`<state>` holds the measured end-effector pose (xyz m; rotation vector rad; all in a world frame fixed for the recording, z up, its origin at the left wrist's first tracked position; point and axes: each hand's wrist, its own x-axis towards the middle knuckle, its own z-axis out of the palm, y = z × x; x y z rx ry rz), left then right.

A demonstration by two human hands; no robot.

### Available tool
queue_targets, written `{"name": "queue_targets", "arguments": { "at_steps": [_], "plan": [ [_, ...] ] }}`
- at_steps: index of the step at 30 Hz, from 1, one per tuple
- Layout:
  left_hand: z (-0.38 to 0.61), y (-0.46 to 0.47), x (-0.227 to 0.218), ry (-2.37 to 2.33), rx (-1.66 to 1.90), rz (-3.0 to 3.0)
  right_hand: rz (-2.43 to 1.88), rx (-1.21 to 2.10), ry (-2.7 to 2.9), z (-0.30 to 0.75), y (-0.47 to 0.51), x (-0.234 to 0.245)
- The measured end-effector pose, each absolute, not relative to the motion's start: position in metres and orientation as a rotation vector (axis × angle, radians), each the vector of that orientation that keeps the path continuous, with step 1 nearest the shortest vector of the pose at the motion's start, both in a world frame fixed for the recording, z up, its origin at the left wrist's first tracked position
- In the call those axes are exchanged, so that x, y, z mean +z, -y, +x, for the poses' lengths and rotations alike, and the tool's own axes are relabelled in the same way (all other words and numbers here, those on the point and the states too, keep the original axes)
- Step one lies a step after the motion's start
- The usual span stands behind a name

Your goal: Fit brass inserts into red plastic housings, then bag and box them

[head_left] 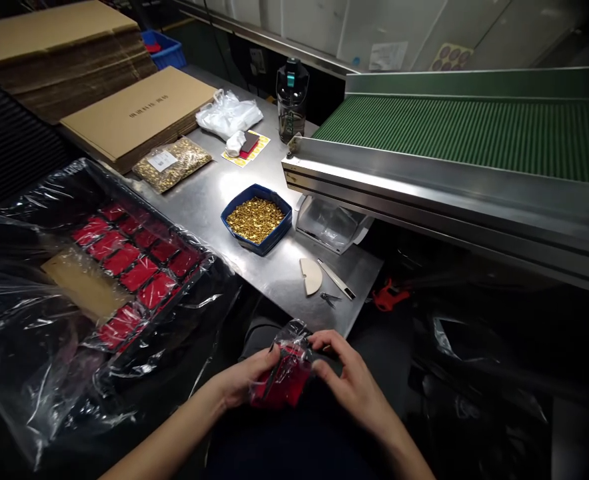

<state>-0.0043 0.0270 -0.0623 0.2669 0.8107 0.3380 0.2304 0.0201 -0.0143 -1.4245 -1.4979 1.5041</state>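
Over my lap is a clear plastic bag [285, 373] with something red and black inside. My left hand [249, 375] grips its left side, thumb on top. At its upper right edge, my right hand [342, 367] has the fingertips and thumb curled in on the plastic. What exactly is inside cannot be made out through the glare. To the left, a box lined with clear plastic [209, 263] holds rows of red packets [139, 267] and a piece of brown cardboard [85, 283].
On the metal table stand a blue bin [229, 230] of gold-coloured pieces, a bag of similar pieces [172, 163], a drink bottle [292, 107], a cream half-disc [312, 277], a cutter knife [337, 279] and small snips [330, 298]. A green conveyor [464, 133] overhangs the right; cardboard stacks [139, 110] stand left.
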Motion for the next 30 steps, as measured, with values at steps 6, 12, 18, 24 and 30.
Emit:
{"name": "queue_targets", "arguments": {
  "at_steps": [6, 12, 18, 24, 30],
  "plan": [
    [-0.001, -0.026, -0.064, -0.847, 0.357, 0.229, -1.504, 1.393, 1.484, 0.221, -0.018, -0.016],
    [-0.008, -0.037, -0.065, -0.778, 0.246, 0.149, -1.715, 1.259, 1.622, 0.227, -0.015, -0.017],
    [-0.003, -0.037, -0.070, -0.509, 0.061, 0.053, -1.760, 1.047, 1.795, 0.218, -0.037, -0.040],
    [-0.007, -0.035, -0.066, -0.511, 0.129, 0.087, -1.705, 0.951, 1.902, 0.220, -0.050, -0.033],
    [-0.006, -0.030, -0.071, -0.690, 0.246, 0.253, -1.275, 1.458, 1.957, 0.210, -0.008, -0.041]
  ]
}}
